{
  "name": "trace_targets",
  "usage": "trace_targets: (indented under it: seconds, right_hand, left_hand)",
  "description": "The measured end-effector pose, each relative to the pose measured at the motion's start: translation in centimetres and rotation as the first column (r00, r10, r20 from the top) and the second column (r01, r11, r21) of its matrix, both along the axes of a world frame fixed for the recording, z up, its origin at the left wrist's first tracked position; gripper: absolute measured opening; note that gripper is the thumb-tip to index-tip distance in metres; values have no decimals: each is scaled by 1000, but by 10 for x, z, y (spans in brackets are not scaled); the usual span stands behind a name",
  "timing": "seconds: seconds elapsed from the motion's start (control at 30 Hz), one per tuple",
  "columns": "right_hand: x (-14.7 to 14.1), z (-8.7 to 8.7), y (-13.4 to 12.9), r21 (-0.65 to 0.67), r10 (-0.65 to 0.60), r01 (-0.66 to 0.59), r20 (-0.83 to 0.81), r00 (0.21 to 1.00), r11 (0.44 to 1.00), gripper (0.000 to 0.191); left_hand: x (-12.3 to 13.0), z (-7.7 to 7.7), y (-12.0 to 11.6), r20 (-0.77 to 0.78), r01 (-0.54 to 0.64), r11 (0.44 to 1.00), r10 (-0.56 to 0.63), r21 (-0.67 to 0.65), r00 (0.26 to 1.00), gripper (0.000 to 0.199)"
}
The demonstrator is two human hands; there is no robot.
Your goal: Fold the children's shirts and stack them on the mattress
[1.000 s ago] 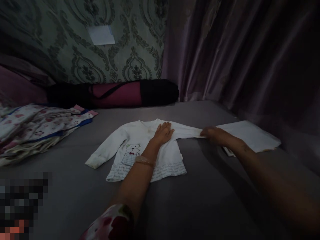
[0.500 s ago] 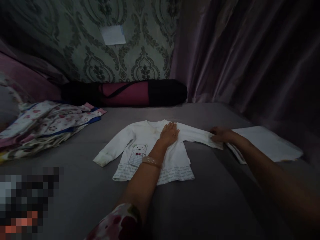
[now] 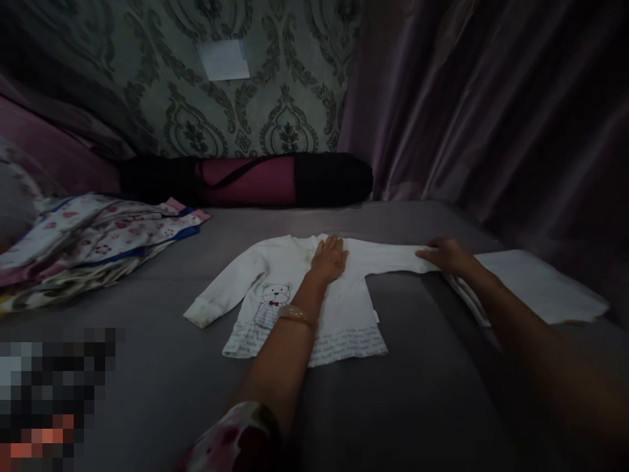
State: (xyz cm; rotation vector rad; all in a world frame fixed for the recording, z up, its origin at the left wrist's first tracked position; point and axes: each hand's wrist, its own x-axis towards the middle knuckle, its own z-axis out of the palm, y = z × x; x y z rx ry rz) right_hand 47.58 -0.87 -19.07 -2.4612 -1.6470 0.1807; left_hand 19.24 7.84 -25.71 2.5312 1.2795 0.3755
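A small white long-sleeved shirt (image 3: 348, 308) with a bear print lies spread on the grey bed sheet (image 3: 393, 406). My left hand (image 3: 330, 257) rests flat on its upper chest near the neckline, fingers stretched out. At the right, my right hand (image 3: 445, 255) pinches the cuff end of the sleeve (image 3: 393, 257), which is pulled out straight to the side. The other sleeve (image 3: 226, 282) slants down to the left, touched by neither hand.
White folded cloth (image 3: 535, 285) lies right of my right hand. Patterned clothes (image 3: 108, 229) are heaped at the left. A black and pink roll-shaped bag (image 3: 250, 181) lies along the wall, beside a purple curtain (image 3: 407, 98).
My right hand has moved slightly up and outward with the cuff, and the sleeve is now straighter and more level. My left hand has stayed on the chest of the shirt.
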Motion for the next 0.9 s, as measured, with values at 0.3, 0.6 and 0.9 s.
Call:
trace_targets:
  seconds: [0.3, 0.6, 0.9]
  right_hand:
    - [-116, -20, 20, 0, 401, -412, 226, 888, 911, 49]
    - [-157, -58, 41, -80, 435, -429, 108, 894, 900, 64]
    - [-221, -34, 61, -71, 479, -473, 108, 871, 878, 63]
  left_hand:
    - [-1, 4, -3, -41, -150, 983, 155, 102, 987, 54]
    - [-6, 7, 3, 55, -122, 993, 122, -3, 991, 46]
    - [-59, 56, 3, 115, -205, 976, 211, -70, 971, 36]
